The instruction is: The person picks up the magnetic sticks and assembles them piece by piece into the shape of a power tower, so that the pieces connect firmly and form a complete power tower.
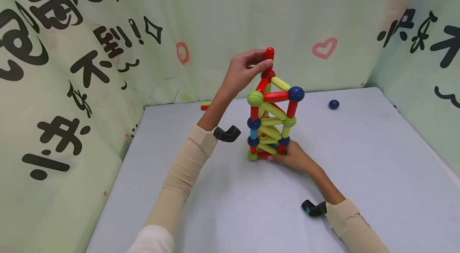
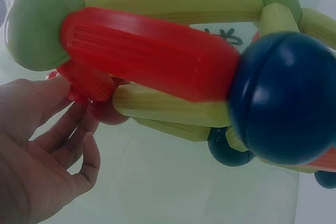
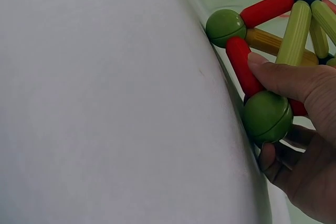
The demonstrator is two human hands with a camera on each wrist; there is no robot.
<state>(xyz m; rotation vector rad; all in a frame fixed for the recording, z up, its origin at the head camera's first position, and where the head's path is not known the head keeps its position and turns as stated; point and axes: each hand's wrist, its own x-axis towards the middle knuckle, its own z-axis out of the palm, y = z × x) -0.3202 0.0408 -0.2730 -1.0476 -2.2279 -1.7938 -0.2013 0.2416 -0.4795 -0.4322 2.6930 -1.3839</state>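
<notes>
A tower of magnetic rods and balls [image 1: 271,121] in red, yellow-green and blue stands upright on the table. At its top, my left hand [image 1: 245,70] pinches an upright red rod [image 1: 270,53] between thumb and fingers, just over a dark red ball [image 1: 268,74]. In the left wrist view that hand [image 2: 47,145] reaches behind a green ball [image 2: 44,24] and a large blue ball [image 2: 286,98]. Low at the tower's right corner, my right hand [image 1: 294,157] holds the base. The right wrist view shows its thumb on a red rod [image 3: 244,65] and fingers curled round a green ball [image 3: 268,116].
A loose blue ball [image 1: 334,104] lies at the back right of the white table [image 1: 230,213]. Behind my left forearm, a red and a yellow rod [image 1: 205,106] lie near the back edge. Printed curtains [image 1: 223,13] hang close behind the table.
</notes>
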